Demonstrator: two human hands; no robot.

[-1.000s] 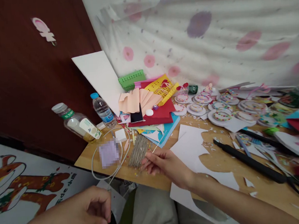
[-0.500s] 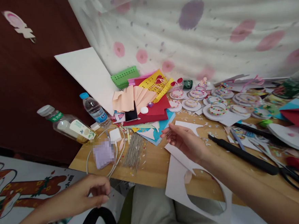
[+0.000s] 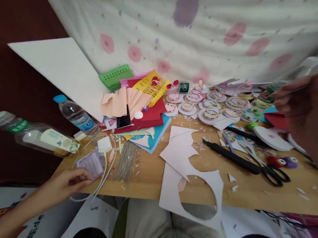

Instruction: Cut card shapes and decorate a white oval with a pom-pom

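Note:
My left hand (image 3: 68,181) hangs at the table's front left edge, fingers loosely curled and thumb slightly apart, with nothing visible in it. Its fingertips are by a partly pixelated purple pad-like item (image 3: 90,165) and a white cable (image 3: 104,173). Raised at the far right, my right hand (image 3: 296,102) is smeared by motion, so its fingers and any contents cannot be made out. It overlaps a clear plastic bottle (image 3: 309,65); whether it touches it is unclear. White paper with a round hole cut out (image 3: 169,183) overhangs the front edge.
Black-handled scissors (image 3: 273,176), a black pen-like tool (image 3: 232,155) and paper scraps lie right of centre. Beaded rings on white discs (image 3: 207,115) crowd the back. Coloured sheets (image 3: 158,110) carry a phone (image 3: 123,118). Two bottles, one blue-capped (image 3: 77,115), stand left near thin wires (image 3: 126,161).
My right hand has swept from mid-table to the far right and up. My left hand has shifted left, closer to the purple item. The view has turned rightward.

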